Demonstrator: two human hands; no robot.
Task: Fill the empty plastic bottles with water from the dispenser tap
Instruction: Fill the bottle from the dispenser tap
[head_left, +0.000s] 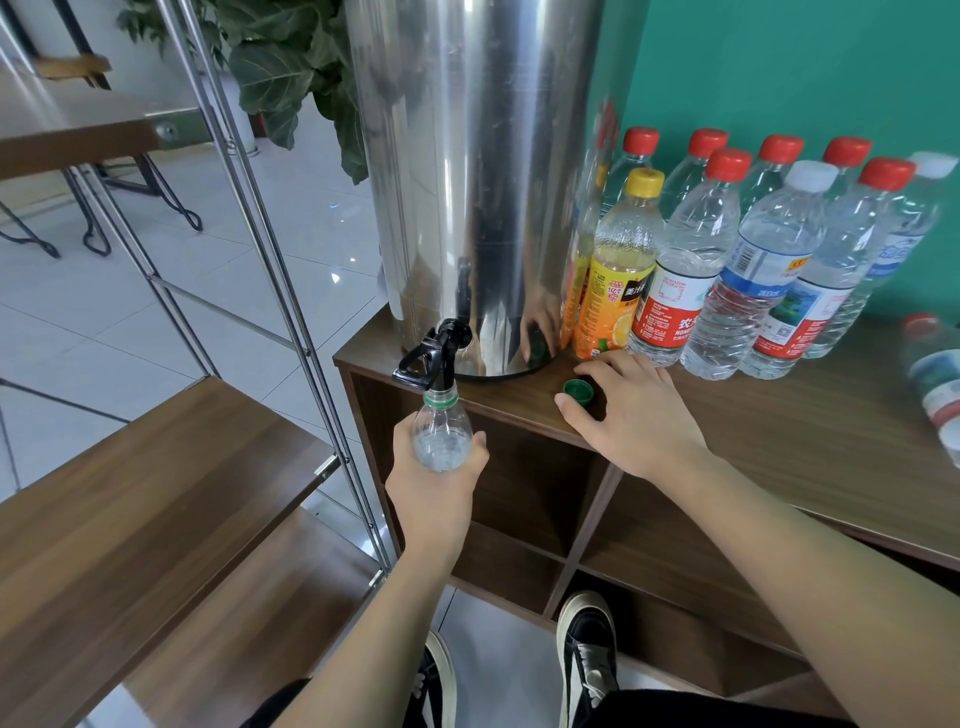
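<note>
A teal wall (779, 67) backs a wood-grain surface (753, 431) that tops a cabinet of open cubbies, with pale floor tiles and a metal-framed shelf (171, 467) off to the dispenser's left. The steel dispenser (483, 171) stands at the surface's left end, and its black tap (436, 358) juts out over the front edge. Directly under the tap, the left hand (441, 483) holds a clear bottle (441, 431) with a green neck ring, its grip wrapped around the bottle's body from below, thumb on one side and fingers on the other; the open mouth sits right at the spout. Whether water is running cannot be told. To the right of the dispenser's base, a green cap (579, 391) lies on the surface, and the right hand (634, 415) rests there with its grip loosely spread, thumb and forefinger on either side of the cap and about touching it. Further right of the dispenser, against the wall, stands a cluster of capped bottles: an orange drink bottle (618, 270) with a yellow cap nearest the dispenser, then clear water bottles (763, 260) with red and white caps. Another bottle (935, 384) sits at the far right edge. Below, two dark sneakers (587, 660) stand on the floor.
</note>
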